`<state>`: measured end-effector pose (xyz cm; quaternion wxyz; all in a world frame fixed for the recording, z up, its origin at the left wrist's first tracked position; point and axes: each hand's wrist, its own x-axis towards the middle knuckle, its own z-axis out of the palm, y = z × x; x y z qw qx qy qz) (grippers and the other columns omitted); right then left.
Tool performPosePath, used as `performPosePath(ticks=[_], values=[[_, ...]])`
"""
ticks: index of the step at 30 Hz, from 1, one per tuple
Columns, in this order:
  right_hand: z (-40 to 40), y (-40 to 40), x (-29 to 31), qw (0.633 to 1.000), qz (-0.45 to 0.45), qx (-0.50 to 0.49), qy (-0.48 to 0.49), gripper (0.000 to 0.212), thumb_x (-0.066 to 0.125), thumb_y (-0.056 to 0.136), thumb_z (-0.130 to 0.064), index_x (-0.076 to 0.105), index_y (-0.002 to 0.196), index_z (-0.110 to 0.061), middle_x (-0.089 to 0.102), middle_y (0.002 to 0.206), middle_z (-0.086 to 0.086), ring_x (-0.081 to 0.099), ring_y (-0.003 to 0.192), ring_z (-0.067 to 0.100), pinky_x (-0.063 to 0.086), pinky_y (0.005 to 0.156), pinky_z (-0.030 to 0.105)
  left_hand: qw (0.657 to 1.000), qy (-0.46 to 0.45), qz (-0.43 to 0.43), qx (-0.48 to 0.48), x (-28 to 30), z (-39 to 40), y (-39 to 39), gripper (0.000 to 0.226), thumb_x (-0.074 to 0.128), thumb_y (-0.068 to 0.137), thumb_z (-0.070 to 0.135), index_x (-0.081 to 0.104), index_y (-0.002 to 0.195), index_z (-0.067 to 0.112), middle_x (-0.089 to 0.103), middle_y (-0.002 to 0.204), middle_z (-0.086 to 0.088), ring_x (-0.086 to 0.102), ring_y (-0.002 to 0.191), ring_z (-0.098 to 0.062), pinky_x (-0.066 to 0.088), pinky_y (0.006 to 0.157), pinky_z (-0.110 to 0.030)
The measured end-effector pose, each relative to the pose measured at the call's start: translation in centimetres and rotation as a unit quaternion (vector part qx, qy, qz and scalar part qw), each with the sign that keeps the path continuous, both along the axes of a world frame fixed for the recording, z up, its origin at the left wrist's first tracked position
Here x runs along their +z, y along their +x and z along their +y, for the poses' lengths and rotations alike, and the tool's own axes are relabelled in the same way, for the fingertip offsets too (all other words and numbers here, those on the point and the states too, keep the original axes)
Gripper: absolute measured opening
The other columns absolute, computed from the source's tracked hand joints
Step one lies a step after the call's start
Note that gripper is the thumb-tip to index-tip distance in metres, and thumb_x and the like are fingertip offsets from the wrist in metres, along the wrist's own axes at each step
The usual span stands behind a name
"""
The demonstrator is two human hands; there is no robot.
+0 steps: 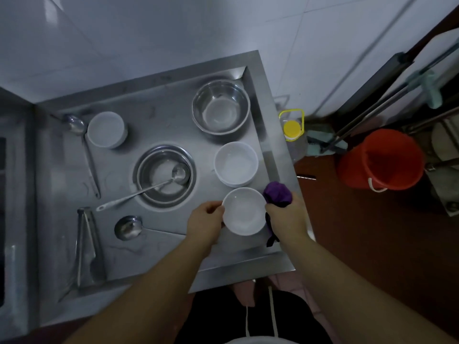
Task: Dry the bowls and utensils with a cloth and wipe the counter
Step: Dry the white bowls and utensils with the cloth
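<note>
My left hand [207, 219] grips the left rim of a small white bowl [244, 211] above the steel counter [159, 125]. My right hand [285, 217] holds a bunched purple cloth [277, 194] against the bowl's right side. Two stacked white bowls [236, 163] sit just behind it. A steel bowl [221, 106] stands at the back right, and a white bowl [106, 129] at the back left. A ladle [149, 187] lies in a steel bowl [164, 173] in the middle. A long spoon [82, 145], a ladle [129, 227] and tongs [85, 244] lie on the left.
The counter ends at a raised rim on the right. Beyond it on the floor stand a bottle with a yellow cap [291, 126], a red bucket [381, 158] and mop handles [372, 105]. A tiled wall rises behind.
</note>
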<state>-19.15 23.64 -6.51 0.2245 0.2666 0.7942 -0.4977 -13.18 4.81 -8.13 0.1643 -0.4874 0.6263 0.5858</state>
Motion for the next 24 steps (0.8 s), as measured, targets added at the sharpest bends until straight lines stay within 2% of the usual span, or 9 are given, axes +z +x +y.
performPosePath(ticks=[3,7,10,12,14,16,18,20,24], values=[[0.2,0.2,-0.4,1.0,0.015,0.02,-0.004,0.031,0.074,0.076,-0.011,0.063,0.1,-0.027,0.068,0.088,0.003,0.066,0.077,0.021,0.053,0.066,0.037,1.0,-0.017,-0.008,0.007,-0.1,0.1,0.1,0.009,0.071,0.096,0.028,0.078,0.095,0.032,0.081,0.094,0.002,0.079,0.089,-0.022,0.065,0.081,-0.057],[0.6,0.2,-0.3,0.999,0.023,0.031,-0.016,0.031,0.077,0.078,-0.013,0.058,0.093,-0.033,0.066,0.088,-0.002,0.064,0.077,0.015,0.046,0.06,0.03,0.999,-0.033,-0.01,0.0,0.2,0.4,0.1,0.013,0.07,0.095,0.03,0.078,0.087,0.038,0.081,0.089,0.005,0.078,0.088,-0.022,0.066,0.079,-0.058],[1.3,0.1,0.3,0.999,0.032,0.039,-0.019,0.032,0.082,0.078,-0.02,0.059,0.092,-0.038,0.067,0.087,-0.009,0.064,0.077,0.008,0.044,0.058,0.027,0.999,-0.043,-0.016,-0.004,0.8,0.5,0.1,0.01,0.069,0.097,0.03,0.077,0.101,0.033,0.079,0.095,0.001,0.076,0.091,-0.024,0.066,0.079,-0.057],[2.1,0.0,1.0,0.997,0.05,0.053,-0.003,0.033,0.083,0.079,-0.024,0.059,0.092,-0.041,0.066,0.085,-0.013,0.063,0.077,0.005,0.042,0.057,0.025,0.997,-0.072,-0.017,-0.018,1.7,0.4,0.1,0.023,0.067,0.098,0.03,0.074,0.119,0.025,0.075,0.101,0.002,0.074,0.094,-0.025,0.067,0.068,-0.045],[3.0,-0.1,1.9,0.996,0.063,0.066,0.012,0.034,0.08,0.076,-0.022,0.061,0.1,-0.038,0.067,0.089,-0.009,0.066,0.082,0.017,0.046,0.064,0.03,0.99,-0.124,-0.014,-0.059,2.9,0.3,0.5,0.029,0.065,0.098,0.032,0.07,0.125,0.025,0.073,0.107,0.004,0.072,0.093,-0.023,0.061,0.056,-0.031],[3.6,-0.2,2.9,0.993,0.074,0.084,0.026,0.043,0.078,0.074,-0.024,0.063,0.112,-0.036,0.071,0.096,-0.003,0.066,0.089,0.026,0.053,0.076,0.039,0.982,-0.166,-0.005,-0.095,4.3,0.3,1.2,0.029,0.063,0.098,0.032,0.07,0.126,0.025,0.074,0.112,0.003,0.072,0.097,-0.023,0.062,0.074,-0.035],[3.9,-0.1,4.3,0.99,0.093,0.106,0.025,0.045,0.075,0.07,-0.03,0.061,0.113,-0.038,0.071,0.096,-0.003,0.065,0.091,0.027,0.054,0.081,0.043,0.974,-0.194,-0.004,-0.116,5.6,0.4,2.1,0.029,0.063,0.1,0.031,0.07,0.127,0.022,0.074,0.118,0.001,0.069,0.104,-0.022,0.056,0.091,-0.037],[3.5,-0.2,6.0,0.983,0.115,0.143,0.017,0.043,0.071,0.067,-0.034,0.057,0.107,-0.042,0.068,0.092,-0.007,0.063,0.087,0.025,0.051,0.077,0.038,0.968,-0.213,-0.001,-0.135,6.8,0.5,3.2,0.03,0.061,0.102,0.028,0.07,0.129,0.021,0.073,0.122,0.0,0.067,0.108,-0.021,0.051,0.09,-0.032],[1.4,-0.4,8.7,0.952,0.157,0.261,0.014,0.043,0.077,0.077,-0.021,0.052,0.103,-0.044,0.062,0.083,-0.016,0.057,0.074,0.007,0.041,0.061,0.021,0.956,-0.245,0.006,-0.161,9.0,-0.1,5.1,0.029,0.059,0.1,0.026,0.069,0.127,0.022,0.073,0.12,0.002,0.066,0.101,-0.017,0.049,0.086,-0.029]])
